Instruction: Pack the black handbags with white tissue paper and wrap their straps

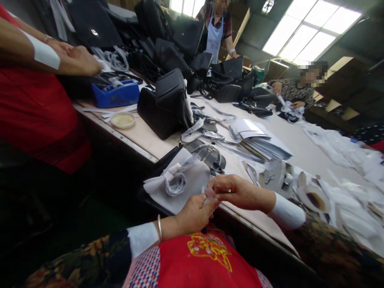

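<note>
My left hand (195, 214) and my right hand (237, 192) meet just in front of my chest at the table's near edge. Both pinch a small pinkish piece (210, 193) between the fingertips; I cannot make out what it is. Just beyond my hands lies a flat white pouch (192, 184) with a clear plastic strap coil (175, 184) on it, resting on a black bag part (210, 154).
A long table (144, 136) carries a black handbag (168, 104), a blue tray (115, 94), a round dish (123, 120), stacked papers (261, 142) and several piled black bags (180, 36). A person in red (36, 108) stands at left; two other people work at the far end.
</note>
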`<state>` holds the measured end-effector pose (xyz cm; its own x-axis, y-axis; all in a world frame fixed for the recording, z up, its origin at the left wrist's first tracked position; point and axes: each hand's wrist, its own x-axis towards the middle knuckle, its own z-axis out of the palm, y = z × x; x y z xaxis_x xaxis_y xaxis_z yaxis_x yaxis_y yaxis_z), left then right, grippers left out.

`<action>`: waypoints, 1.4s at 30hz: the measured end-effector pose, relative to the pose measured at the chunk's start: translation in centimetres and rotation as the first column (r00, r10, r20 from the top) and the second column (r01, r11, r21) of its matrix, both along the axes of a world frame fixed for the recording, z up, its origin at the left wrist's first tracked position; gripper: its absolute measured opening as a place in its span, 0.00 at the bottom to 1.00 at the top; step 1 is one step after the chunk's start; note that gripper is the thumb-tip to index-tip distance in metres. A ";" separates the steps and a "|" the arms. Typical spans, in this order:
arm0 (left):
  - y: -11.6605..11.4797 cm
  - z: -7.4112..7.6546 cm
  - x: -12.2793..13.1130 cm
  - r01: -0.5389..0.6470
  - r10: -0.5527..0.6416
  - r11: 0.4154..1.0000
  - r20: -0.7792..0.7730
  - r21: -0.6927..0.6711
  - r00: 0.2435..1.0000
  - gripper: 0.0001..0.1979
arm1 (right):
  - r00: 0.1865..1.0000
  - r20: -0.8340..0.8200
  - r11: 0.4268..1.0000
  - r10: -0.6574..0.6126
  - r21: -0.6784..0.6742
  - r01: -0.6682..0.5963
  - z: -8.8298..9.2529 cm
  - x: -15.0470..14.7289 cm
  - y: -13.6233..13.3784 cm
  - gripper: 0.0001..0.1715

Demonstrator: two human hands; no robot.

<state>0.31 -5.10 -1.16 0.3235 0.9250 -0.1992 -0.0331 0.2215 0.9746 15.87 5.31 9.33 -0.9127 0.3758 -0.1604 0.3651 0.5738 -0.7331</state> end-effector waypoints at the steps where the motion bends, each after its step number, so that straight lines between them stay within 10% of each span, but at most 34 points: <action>1: 0.0 0.0 0.0 -0.001 0.001 1.000 -0.007 0.006 1.000 0.28 | 1.000 -0.002 0.999 0.023 -0.033 -0.023 0.2 0.1 0.2 0.13; 7: -0.1 0.3 -0.2 0.007 -0.006 1.000 -0.091 0.003 0.996 0.26 | 0.989 0.146 0.999 -0.032 0.048 0.025 2.4 -0.9 1.5 0.12; 16: -0.1 1.1 -0.8 0.017 -0.005 0.997 -0.150 0.078 0.989 0.22 | 0.914 0.301 0.923 0.273 0.187 -0.337 1.2 -4.3 2.1 0.12; 30: 0.9 0.9 -1.1 0.123 -0.113 0.978 0.070 -0.167 0.991 0.30 | 0.915 0.404 0.908 -0.017 0.389 -0.154 -0.2 -4.7 0.7 0.09; 42: 1.8 0.3 -1.2 0.163 -0.101 0.953 0.239 -0.257 0.966 0.25 | 0.934 0.315 0.950 0.169 0.201 -0.239 0.8 -4.0 2.3 0.16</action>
<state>-0.86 -3.35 -0.89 0.5038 0.7912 -0.3468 -0.1923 0.4941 0.8479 11.87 7.57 10.11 -0.8998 0.2453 -0.3610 0.3983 0.7996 -0.4495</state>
